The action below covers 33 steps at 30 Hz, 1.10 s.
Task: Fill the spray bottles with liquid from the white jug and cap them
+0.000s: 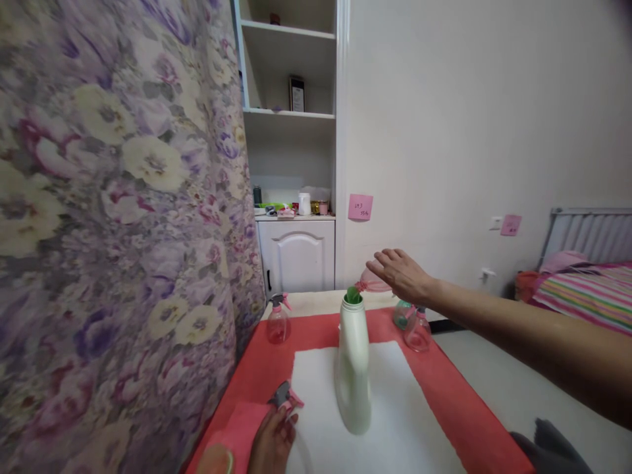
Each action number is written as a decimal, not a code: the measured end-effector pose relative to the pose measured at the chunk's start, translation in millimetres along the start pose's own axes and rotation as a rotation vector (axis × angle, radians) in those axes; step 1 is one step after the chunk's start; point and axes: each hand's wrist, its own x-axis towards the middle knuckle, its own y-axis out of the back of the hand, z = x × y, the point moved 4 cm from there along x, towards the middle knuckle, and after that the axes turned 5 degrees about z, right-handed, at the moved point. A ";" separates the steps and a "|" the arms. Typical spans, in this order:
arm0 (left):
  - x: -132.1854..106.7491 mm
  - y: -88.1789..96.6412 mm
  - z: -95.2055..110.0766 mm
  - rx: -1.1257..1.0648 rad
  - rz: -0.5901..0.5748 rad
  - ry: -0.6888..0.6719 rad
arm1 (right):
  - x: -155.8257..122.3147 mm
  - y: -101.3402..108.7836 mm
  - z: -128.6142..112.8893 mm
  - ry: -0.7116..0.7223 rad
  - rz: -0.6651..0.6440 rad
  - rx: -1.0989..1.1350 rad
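Observation:
A tall white bottle with a green funnel in its mouth stands on a white sheet over a red mat. My right hand reaches over it and grips a clear pink bottle, tilted with its neck at the funnel. At the bottom edge my left hand is closed round a grey and pink spray head; what sits under it is hidden.
A pink spray bottle stands at the mat's far left. Two more small bottles stand at the far right. A floral curtain hangs close on the left. A white cabinet, shelves and a bed lie beyond.

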 end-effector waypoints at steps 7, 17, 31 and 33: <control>-1.6 -2.1 0.4 0.019 0.016 0.017 | 7.1 5.4 -3.6 0.050 -0.017 -0.057; -8.1 -9.1 4.1 -0.007 -0.028 -0.002 | 30.3 26.4 -20.8 0.145 -0.057 -0.175; -8.9 -7.4 6.3 -0.027 0.017 0.015 | 48.0 28.8 -42.8 0.219 0.009 -0.277; -6.8 -5.8 5.8 -0.030 0.021 0.016 | 48.2 26.7 -43.6 0.218 0.029 -0.276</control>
